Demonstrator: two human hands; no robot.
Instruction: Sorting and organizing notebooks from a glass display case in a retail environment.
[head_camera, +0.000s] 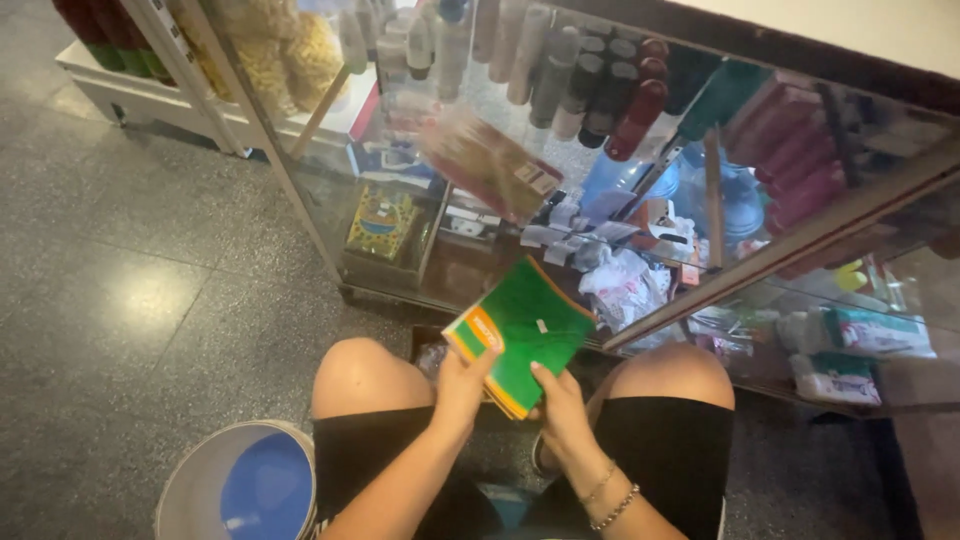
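left hand (462, 385) and right hand (560, 405) both grasp the green packets (520, 335); keep them squared, glass cabinet (640, 200) at twelve o'clock.

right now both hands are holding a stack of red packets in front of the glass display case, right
Not quite: the packets are green with an orange-yellow edge, not red. The head view shows the left hand and right hand both holding the stack, in front of the glass display case.
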